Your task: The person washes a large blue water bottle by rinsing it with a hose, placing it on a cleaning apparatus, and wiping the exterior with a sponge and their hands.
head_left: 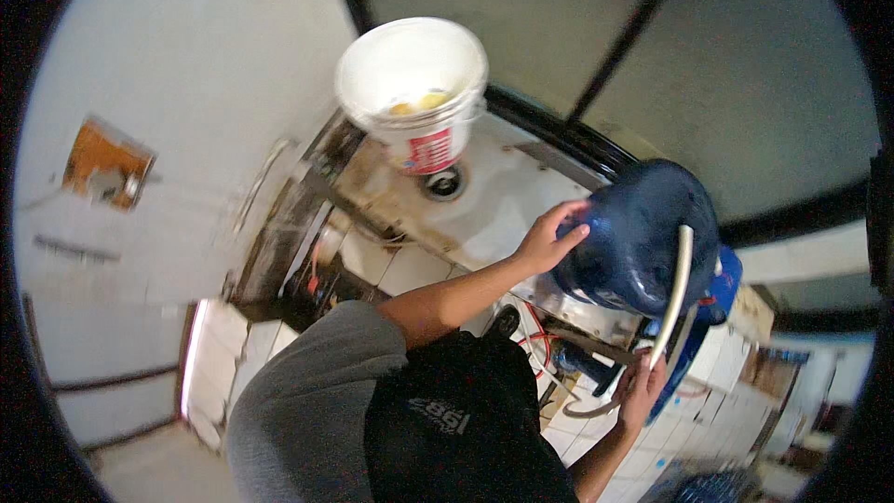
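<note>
A large dark blue water jug (643, 233) sits at the right end of the metal sink top (521, 191). My left hand (556, 240) lies against the jug's left side, fingers stretched out and thumb apart. Lower down, my right hand (641, 385) is closed around a cream hose (672, 303). From that hand the hose runs up across the jug's near side, and its upper end shows against the dark blue surface. Where the fingers wrap the hose, part of it is hidden.
A white bucket (410, 84) with yellowish things inside stands by the drain (442, 183) on the left. Glass panels in a dark frame (615, 47) rise behind. Below the sink are red and pale tubes, a dark pipe (582, 363) and white floor tiles. A bright blue object (726, 279) adjoins the jug.
</note>
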Motion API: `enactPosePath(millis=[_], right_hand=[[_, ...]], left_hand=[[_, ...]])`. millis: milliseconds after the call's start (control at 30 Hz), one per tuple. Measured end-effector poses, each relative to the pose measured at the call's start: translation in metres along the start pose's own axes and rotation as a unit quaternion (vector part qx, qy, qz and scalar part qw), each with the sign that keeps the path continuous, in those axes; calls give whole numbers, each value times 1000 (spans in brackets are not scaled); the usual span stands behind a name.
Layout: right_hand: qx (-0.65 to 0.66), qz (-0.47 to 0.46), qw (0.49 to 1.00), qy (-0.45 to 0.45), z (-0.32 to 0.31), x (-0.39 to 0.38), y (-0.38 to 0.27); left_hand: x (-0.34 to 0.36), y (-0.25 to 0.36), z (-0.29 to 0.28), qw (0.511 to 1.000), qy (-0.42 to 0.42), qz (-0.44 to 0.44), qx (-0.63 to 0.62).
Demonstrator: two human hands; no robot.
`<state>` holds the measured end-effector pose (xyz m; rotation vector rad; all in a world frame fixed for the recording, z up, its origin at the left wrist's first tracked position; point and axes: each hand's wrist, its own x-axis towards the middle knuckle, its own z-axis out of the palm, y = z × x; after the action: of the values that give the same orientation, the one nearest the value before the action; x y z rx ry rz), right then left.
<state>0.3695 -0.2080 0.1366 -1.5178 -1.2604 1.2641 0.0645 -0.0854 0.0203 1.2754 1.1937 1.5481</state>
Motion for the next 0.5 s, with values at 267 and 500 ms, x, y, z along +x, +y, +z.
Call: enactPosePath(millis=[267, 500], right_hand=[[33, -77, 996, -41, -31, 64, 15], [6, -64, 980, -188, -1, 70, -70]], left_hand=[[-109, -14, -158, 914, 225, -252, 223], [-234, -53, -348, 787, 501, -158, 324]])
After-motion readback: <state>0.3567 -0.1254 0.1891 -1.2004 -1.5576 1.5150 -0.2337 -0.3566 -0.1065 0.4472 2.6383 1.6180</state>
